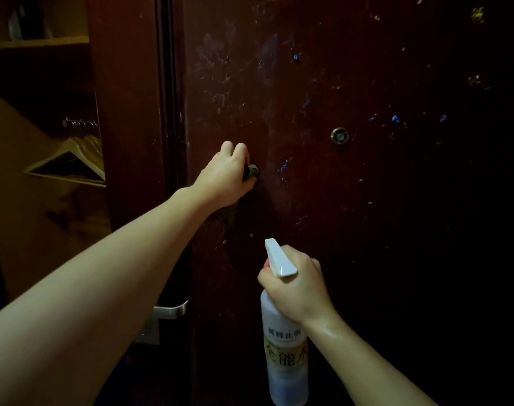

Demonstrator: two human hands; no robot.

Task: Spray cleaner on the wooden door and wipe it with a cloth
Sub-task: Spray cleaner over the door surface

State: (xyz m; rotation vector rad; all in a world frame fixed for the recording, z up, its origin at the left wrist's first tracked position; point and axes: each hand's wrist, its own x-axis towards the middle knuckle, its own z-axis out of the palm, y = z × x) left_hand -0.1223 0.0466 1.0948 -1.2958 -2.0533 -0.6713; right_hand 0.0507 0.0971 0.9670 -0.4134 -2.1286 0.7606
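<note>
The dark red-brown wooden door [352, 186] fills the view, marked with scuffs, smears and blue specks. My left hand [225, 175] presses a small dark wad of cloth [252, 170] against the door left of centre; most of the cloth is hidden under my fingers. Lower down, my right hand [294, 285] grips the neck of a white spray bottle [285, 358] with printed characters on its label. The bottle's white nozzle [277, 257] points up and towards the door, close to the surface.
A brass peephole [340, 135] sits right of my left hand. A metal lever handle [170, 310] shows under my left forearm at the door's left edge. Beyond the door frame [168, 112], an open closet holds wooden hangers [74, 159] and a shelf [39, 42].
</note>
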